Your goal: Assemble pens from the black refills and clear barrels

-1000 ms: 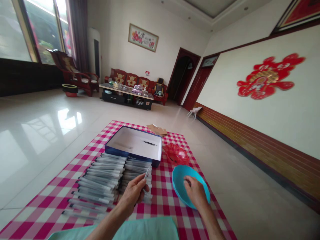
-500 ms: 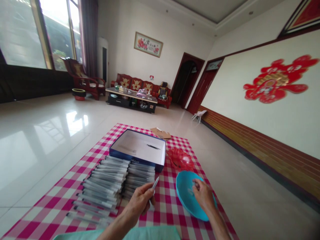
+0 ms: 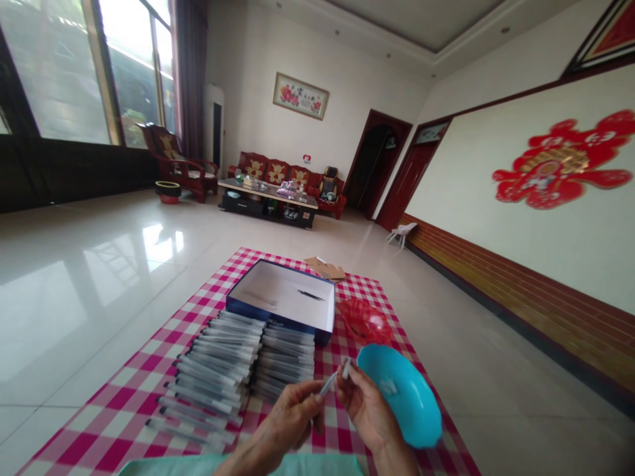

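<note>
My left hand (image 3: 296,413) is closed around a slim translucent pen barrel (image 3: 328,384), its tip pointing up and to the right. Close beside that tip, my right hand (image 3: 368,406) pinches a small whitish translucent piece (image 3: 346,367) that looks like a pen cap. Whether the two parts touch, I cannot tell. Small clear pieces (image 3: 388,386) lie in the turquoise bowl (image 3: 421,403) just right of my right hand. To the left of my hands are two rows of translucent pens, a wider left row (image 3: 213,370) with dark ends and a right row (image 3: 286,354).
Behind the pens stands a blue-sided box (image 3: 278,316) with a white inside and thin dark pen parts (image 3: 311,295) in it. A red bowl (image 3: 364,322) and flattened cardboard (image 3: 325,268) are at the right back. Everything rests on a pink checked tablecloth (image 3: 198,311).
My right hand has left the turquoise bowl and come left to the pen barrel, now with a small whitish piece in its fingers. My left hand keeps its hold. The view has shifted slightly.
</note>
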Available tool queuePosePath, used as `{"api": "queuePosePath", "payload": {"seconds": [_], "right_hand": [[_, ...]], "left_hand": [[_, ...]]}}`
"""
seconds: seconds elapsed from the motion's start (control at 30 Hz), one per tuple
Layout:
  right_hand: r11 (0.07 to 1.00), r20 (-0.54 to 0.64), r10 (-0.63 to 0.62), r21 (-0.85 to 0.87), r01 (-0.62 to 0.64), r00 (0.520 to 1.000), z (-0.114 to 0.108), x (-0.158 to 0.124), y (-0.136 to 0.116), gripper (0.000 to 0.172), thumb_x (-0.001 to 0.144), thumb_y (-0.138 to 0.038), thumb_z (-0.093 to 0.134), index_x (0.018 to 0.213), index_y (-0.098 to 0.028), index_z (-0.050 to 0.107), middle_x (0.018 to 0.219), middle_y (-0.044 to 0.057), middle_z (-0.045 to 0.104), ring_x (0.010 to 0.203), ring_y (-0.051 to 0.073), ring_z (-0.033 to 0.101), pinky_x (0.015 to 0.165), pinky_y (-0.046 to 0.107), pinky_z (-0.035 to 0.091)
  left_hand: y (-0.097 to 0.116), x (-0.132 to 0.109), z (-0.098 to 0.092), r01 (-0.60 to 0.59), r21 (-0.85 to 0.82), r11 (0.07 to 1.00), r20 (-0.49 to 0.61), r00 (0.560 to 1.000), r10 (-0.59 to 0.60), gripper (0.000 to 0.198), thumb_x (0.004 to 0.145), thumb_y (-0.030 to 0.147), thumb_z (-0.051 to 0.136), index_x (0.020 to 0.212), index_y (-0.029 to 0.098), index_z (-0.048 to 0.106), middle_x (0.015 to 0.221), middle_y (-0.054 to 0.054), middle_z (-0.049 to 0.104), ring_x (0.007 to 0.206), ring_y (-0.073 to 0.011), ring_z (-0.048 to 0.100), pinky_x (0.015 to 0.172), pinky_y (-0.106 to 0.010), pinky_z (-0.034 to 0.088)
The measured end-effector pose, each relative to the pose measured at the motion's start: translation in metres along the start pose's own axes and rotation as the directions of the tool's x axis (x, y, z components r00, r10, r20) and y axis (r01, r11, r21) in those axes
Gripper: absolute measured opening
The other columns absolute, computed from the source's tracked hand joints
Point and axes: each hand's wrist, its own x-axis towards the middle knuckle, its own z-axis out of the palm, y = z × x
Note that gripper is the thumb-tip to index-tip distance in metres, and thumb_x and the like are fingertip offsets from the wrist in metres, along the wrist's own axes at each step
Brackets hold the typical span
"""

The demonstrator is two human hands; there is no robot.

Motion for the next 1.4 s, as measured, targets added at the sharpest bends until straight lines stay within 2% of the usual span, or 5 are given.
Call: {"api": "queuePosePath", "payload": {"seconds": [0.3, 0.5, 0.77, 1.13, 1.4], "right_hand": [[0.98, 0.041, -0.118, -0.155, 0.123, 0.992, 0.004, -0.005, 0.001, 0.026, 0.063, -0.028, 0.081, 0.086, -0.023, 0.069, 0.078, -0.002, 0.069, 0.071, 0.013, 0.064, 0.063, 0.022, 0.052], [0.845, 0.122, -0.224, -0.471, 0.254, 0.967, -0.005, -0.008, -0.004, 0.028, 0.072, -0.033, 0.072, 0.098, -0.024, 0.069, 0.083, -0.001, 0.065, 0.069, 0.012, 0.053, 0.065, 0.023, 0.045], [0.74, 0.192, -0.283, -0.58, 0.341, 0.94, -0.002, -0.012, -0.016, 0.023, 0.075, -0.032, 0.067, 0.095, -0.022, 0.067, 0.091, 0.002, 0.066, 0.074, 0.016, 0.054, 0.066, 0.025, 0.041], [0.602, 0.277, -0.217, -0.716, 0.352, 0.936, 0.002, -0.015, -0.027, 0.019, 0.076, -0.031, 0.063, 0.092, -0.021, 0.069, 0.092, 0.004, 0.068, 0.089, 0.023, 0.058, 0.08, 0.033, 0.043], [0.632, 0.281, -0.164, -0.706, 0.319, 0.946, 0.006, -0.018, -0.027, 0.018, 0.076, -0.031, 0.064, 0.09, -0.021, 0.068, 0.09, 0.004, 0.068, 0.09, 0.022, 0.059, 0.084, 0.034, 0.044]], "left_hand": [[0.007, -0.005, 0.003, 0.004, -0.009, 1.0, -0.016, 1.0, -0.004, 0.059, 0.073, 0.053, 0.061, 0.112, 0.009, 0.064, 0.049, 0.003, 0.054, 0.029, -0.0032, 0.031, 0.032, -0.018, 0.016], [0.013, -0.005, -0.001, -0.003, 0.006, 1.0, -0.063, 0.998, 0.004, 0.065, 0.072, 0.055, 0.059, 0.113, 0.005, 0.061, 0.048, 0.004, 0.052, 0.03, -0.0036, 0.028, 0.031, -0.019, 0.017], [0.009, -0.005, 0.0, 0.017, 0.056, 0.998, -0.024, 1.0, -0.016, 0.058, 0.073, 0.053, 0.06, 0.107, 0.007, 0.066, 0.048, 0.004, 0.052, 0.03, -0.0034, 0.029, 0.033, -0.019, 0.016], [0.003, -0.005, 0.001, 0.078, 0.071, 0.994, 0.016, 0.997, -0.08, 0.05, 0.07, 0.046, 0.058, 0.101, 0.007, 0.067, 0.041, 0.008, 0.044, 0.028, -0.0042, 0.027, 0.03, -0.019, 0.016], [0.001, -0.005, -0.001, 0.077, 0.083, 0.994, 0.026, 0.996, -0.08, 0.051, 0.071, 0.049, 0.059, 0.1, 0.008, 0.068, 0.039, 0.009, 0.041, 0.028, -0.0045, 0.027, 0.031, -0.019, 0.016]]}}
